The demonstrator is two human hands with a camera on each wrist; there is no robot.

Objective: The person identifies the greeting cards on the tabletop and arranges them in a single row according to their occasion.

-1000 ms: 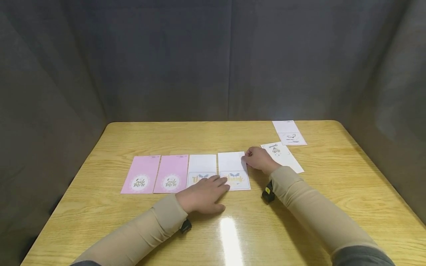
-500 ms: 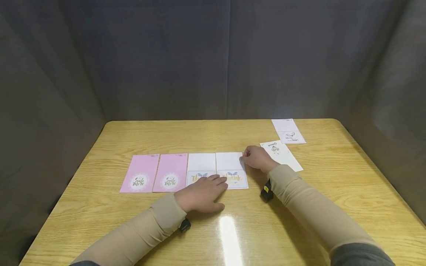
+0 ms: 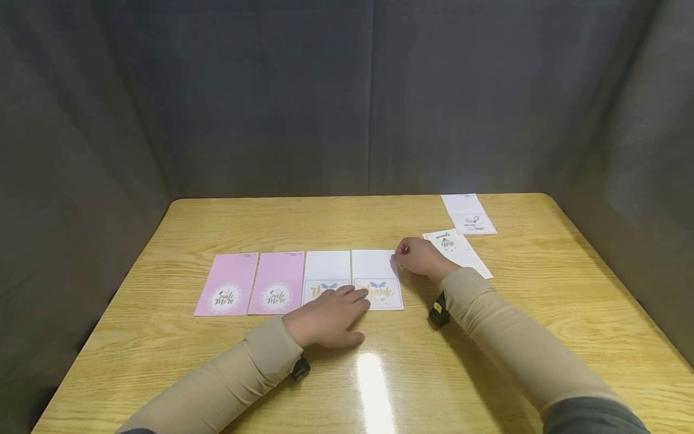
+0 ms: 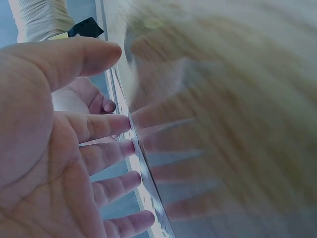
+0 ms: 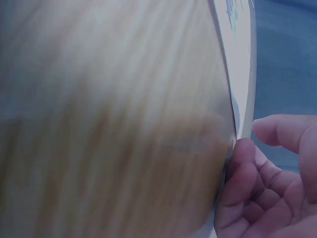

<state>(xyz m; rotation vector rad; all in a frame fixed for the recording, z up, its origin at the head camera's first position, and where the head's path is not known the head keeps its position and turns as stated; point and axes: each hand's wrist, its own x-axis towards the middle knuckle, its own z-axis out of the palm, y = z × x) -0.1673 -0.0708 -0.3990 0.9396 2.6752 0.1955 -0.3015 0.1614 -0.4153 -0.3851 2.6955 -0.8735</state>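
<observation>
A white fold-style card [image 3: 375, 263] with blue bow and gold "Thank" lettering lies flat in the row's right end. A matching white card [image 3: 328, 265] sits against its left side. My left hand [image 3: 331, 317] rests flat with spread fingers across the lower parts of both, covering some lettering. At the right edge of the right-end card, my right hand [image 3: 423, 258] pinches with curled fingers; in the right wrist view its fingers [image 5: 242, 153] touch the card edge and the thumb tip is close by. Left fingers [image 4: 111, 148] lie straight on the cards in the left wrist view.
Two pink "Smile More" cards [image 3: 226, 283] [image 3: 276, 282] lie left of the white pair. Behind the right hand is a tilted white card with a small drawing [image 3: 461, 250]; another [image 3: 468, 214] overlaps its far end. Dark curtains [image 3: 271, 102] surround the wooden table [image 3: 271, 380].
The right-end card has shifted slightly left and straightened, closing the gap to its neighbour, with the right hand at its edge. The left hand stays in place.
</observation>
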